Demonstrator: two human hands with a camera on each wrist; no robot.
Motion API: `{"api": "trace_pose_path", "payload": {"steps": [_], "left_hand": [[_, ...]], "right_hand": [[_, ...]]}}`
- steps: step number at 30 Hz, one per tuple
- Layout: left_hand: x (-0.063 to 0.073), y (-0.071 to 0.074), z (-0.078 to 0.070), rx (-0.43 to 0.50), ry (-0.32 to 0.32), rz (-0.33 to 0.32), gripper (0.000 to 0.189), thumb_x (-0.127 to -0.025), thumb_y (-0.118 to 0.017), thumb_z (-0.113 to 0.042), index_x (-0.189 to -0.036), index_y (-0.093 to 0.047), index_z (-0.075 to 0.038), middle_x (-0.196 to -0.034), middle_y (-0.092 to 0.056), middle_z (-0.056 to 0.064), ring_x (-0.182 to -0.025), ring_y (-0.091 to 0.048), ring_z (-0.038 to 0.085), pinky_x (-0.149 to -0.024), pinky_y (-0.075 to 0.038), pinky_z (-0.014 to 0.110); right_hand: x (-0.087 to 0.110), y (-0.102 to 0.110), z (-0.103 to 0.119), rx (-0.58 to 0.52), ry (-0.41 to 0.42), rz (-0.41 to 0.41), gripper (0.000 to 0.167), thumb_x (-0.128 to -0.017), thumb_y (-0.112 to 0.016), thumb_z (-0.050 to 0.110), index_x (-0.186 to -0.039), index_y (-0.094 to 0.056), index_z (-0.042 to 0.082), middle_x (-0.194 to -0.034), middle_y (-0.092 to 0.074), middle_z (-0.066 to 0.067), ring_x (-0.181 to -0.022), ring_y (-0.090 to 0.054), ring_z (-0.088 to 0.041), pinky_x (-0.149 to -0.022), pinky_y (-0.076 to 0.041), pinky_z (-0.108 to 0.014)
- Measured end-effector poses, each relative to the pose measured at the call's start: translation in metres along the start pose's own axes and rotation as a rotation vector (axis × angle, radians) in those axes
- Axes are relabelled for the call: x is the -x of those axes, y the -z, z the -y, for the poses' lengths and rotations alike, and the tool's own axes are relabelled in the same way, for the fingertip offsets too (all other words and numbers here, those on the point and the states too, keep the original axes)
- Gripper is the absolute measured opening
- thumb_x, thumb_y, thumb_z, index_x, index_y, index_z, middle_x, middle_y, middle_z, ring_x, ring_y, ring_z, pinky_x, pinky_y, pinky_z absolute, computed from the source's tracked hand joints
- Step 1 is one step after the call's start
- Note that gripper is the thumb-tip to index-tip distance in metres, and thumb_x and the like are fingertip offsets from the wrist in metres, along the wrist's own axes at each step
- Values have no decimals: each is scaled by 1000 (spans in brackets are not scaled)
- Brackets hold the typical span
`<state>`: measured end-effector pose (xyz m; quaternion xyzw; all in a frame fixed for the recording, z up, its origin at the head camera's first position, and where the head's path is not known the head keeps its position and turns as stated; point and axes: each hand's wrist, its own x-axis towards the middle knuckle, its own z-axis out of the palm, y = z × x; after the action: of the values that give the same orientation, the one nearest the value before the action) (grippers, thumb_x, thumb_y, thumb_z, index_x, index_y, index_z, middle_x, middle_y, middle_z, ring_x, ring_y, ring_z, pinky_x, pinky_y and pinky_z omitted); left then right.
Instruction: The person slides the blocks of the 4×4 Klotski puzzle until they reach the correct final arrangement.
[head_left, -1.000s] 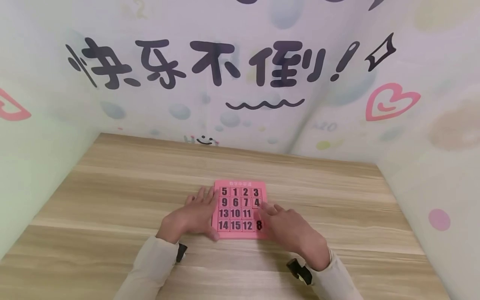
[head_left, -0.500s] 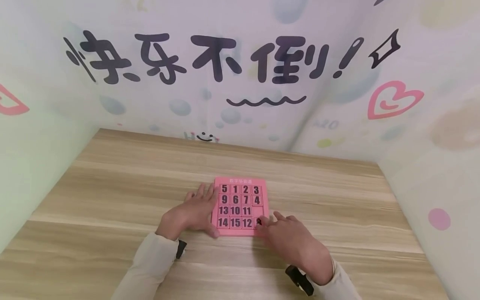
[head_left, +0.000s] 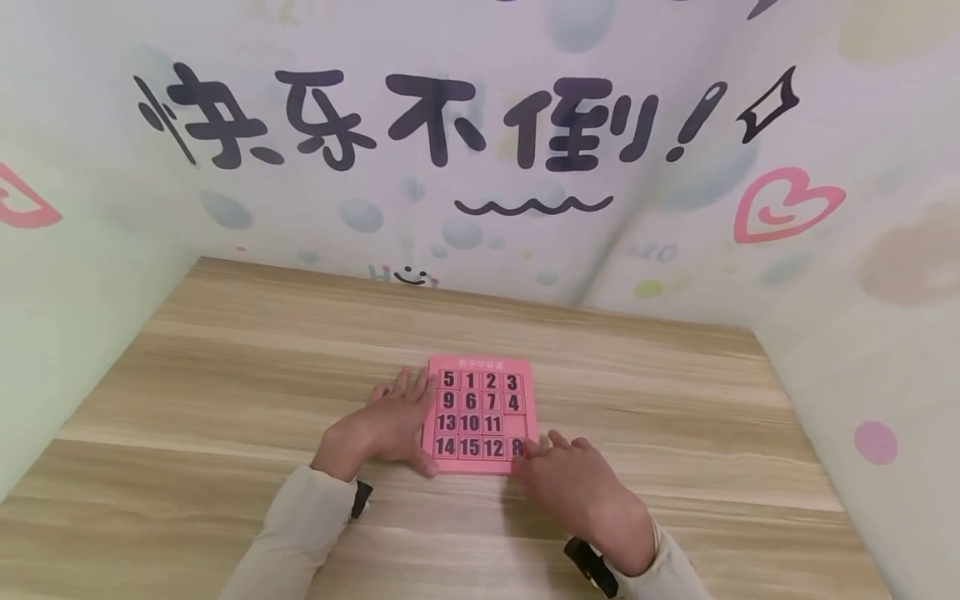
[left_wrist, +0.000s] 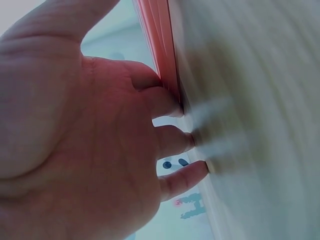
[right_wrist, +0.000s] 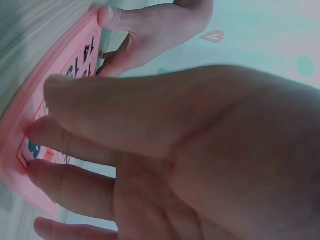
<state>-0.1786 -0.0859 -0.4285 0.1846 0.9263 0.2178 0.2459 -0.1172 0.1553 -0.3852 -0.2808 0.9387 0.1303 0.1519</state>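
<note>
A pink sliding number puzzle [head_left: 480,467] lies flat on the wooden table in the head view. Its tiles bear black numbers, with a gap at the right of the third row. My left hand [head_left: 393,422] rests along the puzzle's left side, thumb at the near corner. In the left wrist view, fingers [left_wrist: 167,102] touch the puzzle's edge [left_wrist: 162,45], others the table. My right hand [head_left: 573,487] is at the near right corner, fingertips on the 8 tile [head_left: 517,448]. Fingers [right_wrist: 75,185] of this hand partly cover that tile in the right wrist view.
The wooden table [head_left: 300,333] spreads around the puzzle. Pale printed walls [head_left: 420,242] with large black characters and pink hearts enclose it at the back and sides. A dark strap [head_left: 592,567] sits at the right wrist.
My right hand has moved down from beside the gap to the 8 tile in the bottom right corner. The left hand stays in place. The tiles show the same arrangement.
</note>
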Motion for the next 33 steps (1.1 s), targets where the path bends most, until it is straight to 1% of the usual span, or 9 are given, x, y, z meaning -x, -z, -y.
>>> {"api": "trace_pose_path", "payload": {"steps": [3,8,11,14,17,21,26,30,33], "left_hand": [[0,0,-1,0,3,7,125,-69,-87,-38,-157,-9,1,-165,0,19,-152,6,40,-122,-2,58],[0,-2,0,8,15,9,125,-69,-88,-37,-158,-9,0,-165,-1,19,-152,6,40,-122,-2,58],[0,-2,0,13,15,5,125,-68,-88,-36,-158,-9,0,-165,-2,19,-152,5,41,-122,-2,58],[0,-1,0,18,16,4,125,-69,-88,-36,-158,-9,0,-165,-2,18,-152,6,40,-122,-2,58],[-1,-1,0,19,18,2,125,-69,-89,-36,-158,-9,0,-165,-2,18,-152,6,39,-122,-1,57],[-1,-1,0,20,20,2,125,-69,-89,-36,-158,-9,0,-166,-1,17,-152,6,39,-122,-1,58],[-1,0,0,20,22,3,125,-69,-88,-36,-158,-8,-1,-165,0,17,-152,7,40,-122,-1,57],[0,0,0,16,22,5,125,-69,-88,-37,-158,-8,-1,-165,0,17,-152,7,39,-122,-1,57],[0,0,0,4,23,8,126,-68,-88,-39,-158,-9,-1,-165,0,17,-152,7,39,-123,-1,57]], "right_hand": [[-1,-2,1,-6,-7,10,27,-99,-59,19,-123,-69,26,-139,-61,0,-125,-58,-35,-98,-50,-55],[-2,-4,2,-51,-35,8,27,-99,-59,30,-124,-69,28,-140,-60,-1,-127,-57,-36,-101,-48,-55],[-3,-3,3,-51,-47,19,29,-99,-58,27,-126,-68,29,-143,-58,0,-128,-56,-36,-102,-47,-56],[-4,-3,2,-36,-53,35,34,-98,-58,18,-129,-66,28,-145,-56,-1,-130,-55,-35,-103,-46,-56],[-6,-3,2,-18,-49,39,39,-97,-59,11,-133,-64,24,-146,-55,-1,-130,-55,-34,-103,-47,-55],[-8,-3,2,-14,-47,28,36,-97,-60,15,-134,-63,18,-144,-56,-2,-128,-56,-32,-99,-50,-53],[-12,-5,0,-24,-51,11,34,-99,-59,23,-132,-63,18,-143,-58,-2,-122,-59,-29,-94,-53,-51],[-13,-6,0,-37,-49,-6,33,-100,-57,27,-131,-64,16,-142,-59,-3,-123,-59,-31,-92,-53,-52],[-14,-7,-1,-67,-53,-20,33,-101,-56,29,-130,-64,14,-142,-58,-5,-126,-57,-33,-94,-53,-53]]}}
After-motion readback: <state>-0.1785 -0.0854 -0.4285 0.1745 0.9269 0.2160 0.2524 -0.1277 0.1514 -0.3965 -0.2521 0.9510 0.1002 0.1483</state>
